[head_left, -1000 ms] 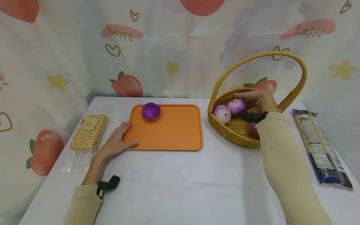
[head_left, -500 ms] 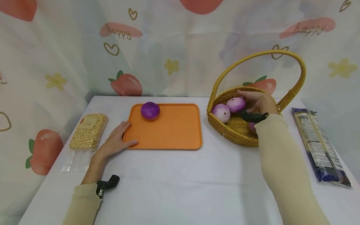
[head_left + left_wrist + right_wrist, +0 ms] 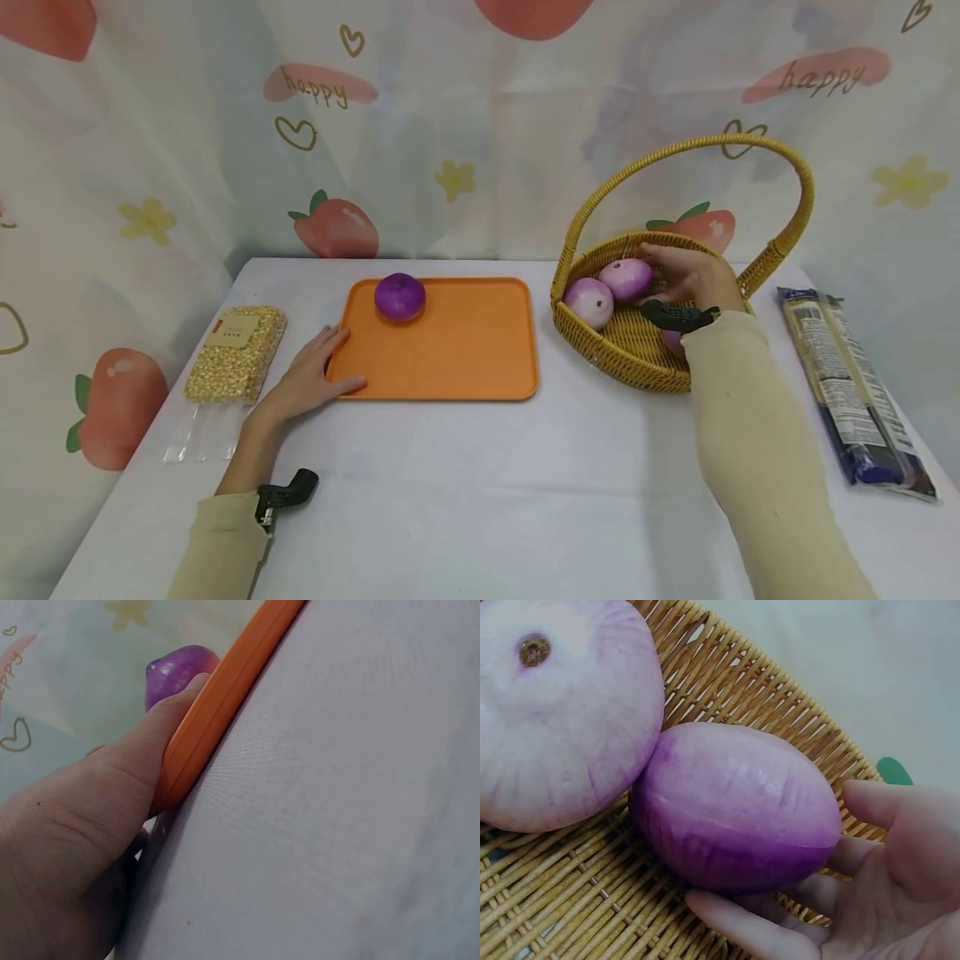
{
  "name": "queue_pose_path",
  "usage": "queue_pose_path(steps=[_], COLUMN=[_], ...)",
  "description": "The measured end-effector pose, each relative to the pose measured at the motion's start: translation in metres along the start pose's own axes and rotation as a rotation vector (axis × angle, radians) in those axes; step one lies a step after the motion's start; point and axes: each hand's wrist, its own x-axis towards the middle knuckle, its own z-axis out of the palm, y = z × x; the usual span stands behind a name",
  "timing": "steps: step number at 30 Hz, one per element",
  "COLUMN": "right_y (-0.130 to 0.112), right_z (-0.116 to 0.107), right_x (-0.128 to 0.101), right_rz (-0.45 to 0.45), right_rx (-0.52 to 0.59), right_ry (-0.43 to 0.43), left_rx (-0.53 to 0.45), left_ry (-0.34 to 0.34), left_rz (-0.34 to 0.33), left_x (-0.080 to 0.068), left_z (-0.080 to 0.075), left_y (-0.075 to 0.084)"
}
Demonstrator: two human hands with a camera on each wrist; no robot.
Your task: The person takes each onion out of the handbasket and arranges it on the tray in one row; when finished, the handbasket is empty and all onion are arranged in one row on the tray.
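My right hand (image 3: 686,275) reaches into the wicker basket (image 3: 600,354) and cups a pale purple onion (image 3: 628,277) (image 3: 735,806), with fingers curled round its far side and under it. A second pale onion (image 3: 590,302) (image 3: 562,712) lies against it on the left. Another purple one (image 3: 672,339) peeps out beside my right sleeve. My left hand (image 3: 311,379) rests flat on the table, fingers straight against the near-left corner of the orange tray (image 3: 465,350) (image 3: 225,697). A dark purple onion (image 3: 400,297) (image 3: 176,671) sits at the tray's far left.
A clear bag of yellow grain (image 3: 236,354) lies left of the tray. A long dark packet (image 3: 847,383) lies right of the basket. The basket's tall handle (image 3: 697,146) arches over my right hand. The white table (image 3: 480,492) meets a printed curtain at the back.
My right hand has closed a little more round the onion in the basket and moved slightly right. The left hand and tray have stayed still.
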Motion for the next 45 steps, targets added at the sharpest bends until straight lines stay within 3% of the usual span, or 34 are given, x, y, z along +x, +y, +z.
queue_pose_path(steps=[15, 24, 27, 33, 45], right_y=[-0.0040, 0.0011, 0.0020, 0.0020, 0.0032], right_z=[0.0021, 0.0028, 0.0017, -0.0004, -0.0016], right_x=[-0.0020, -0.0042, -0.0045, -0.0024, 0.0010], right_rz=[0.082, -0.008, -0.041, -0.052, -0.062], right_rx=[0.045, -0.044, -0.093, -0.088, -0.131], right_ry=[-0.009, 0.051, 0.035, -0.026, -0.059], left_rx=[-0.005, -0.006, -0.018, -0.024, -0.017], left_ry=[0.003, -0.003, -0.003, -0.008, -0.003], left_rz=[-0.007, -0.003, -0.012, -0.016, -0.013], left_x=[0.0007, -0.0003, -0.0005, -0.0009, 0.0001], left_z=[0.0008, 0.0007, 0.0010, 0.0016, 0.0014], left_y=[0.0003, -0.0009, -0.0019, -0.0024, -0.0011])
